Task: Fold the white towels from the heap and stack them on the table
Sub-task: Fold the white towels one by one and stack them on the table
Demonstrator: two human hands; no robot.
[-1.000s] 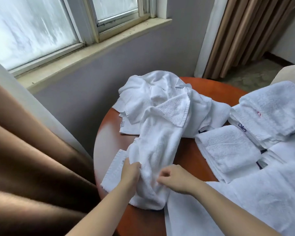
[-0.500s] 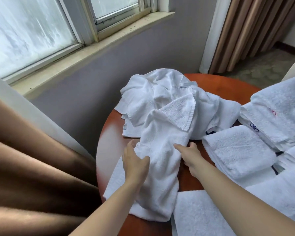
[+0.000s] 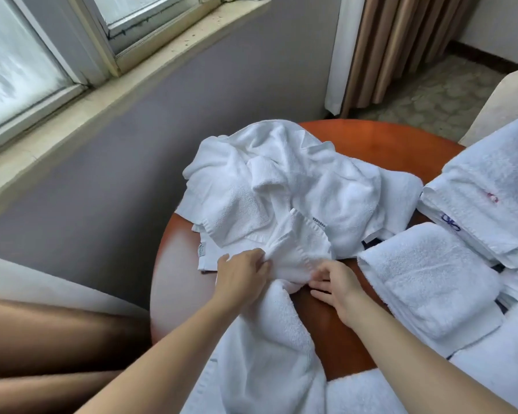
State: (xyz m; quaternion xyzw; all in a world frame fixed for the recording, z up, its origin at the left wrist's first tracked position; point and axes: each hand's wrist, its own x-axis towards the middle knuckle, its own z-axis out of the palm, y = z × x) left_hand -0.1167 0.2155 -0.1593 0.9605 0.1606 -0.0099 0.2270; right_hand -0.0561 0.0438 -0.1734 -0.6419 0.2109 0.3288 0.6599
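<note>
Two bare hands are working over a round reddish-brown wooden table [image 3: 371, 138]. The left hand [image 3: 243, 274] is bunching a long white terry towel [image 3: 269, 339] in a clenched grip. Just beside it, the right hand [image 3: 337, 283] is pinching a fold of the same towel, its grip closed on the cloth. This towel is running from the near table edge up to the crumpled heap of white towels [image 3: 281, 180] and touching it. Two tags are showing on the heap: a small white tag [image 3: 202, 249] at its left edge and a strip with dark print [image 3: 319, 224], both too blurred to read. To the right, a folded white towel [image 3: 431, 273] is lying beside a larger folded white stack [image 3: 491, 162]. That stack is bearing one blue stitched mark [image 3: 450, 226] and one red mark [image 3: 492, 198], neither legible.
</note>
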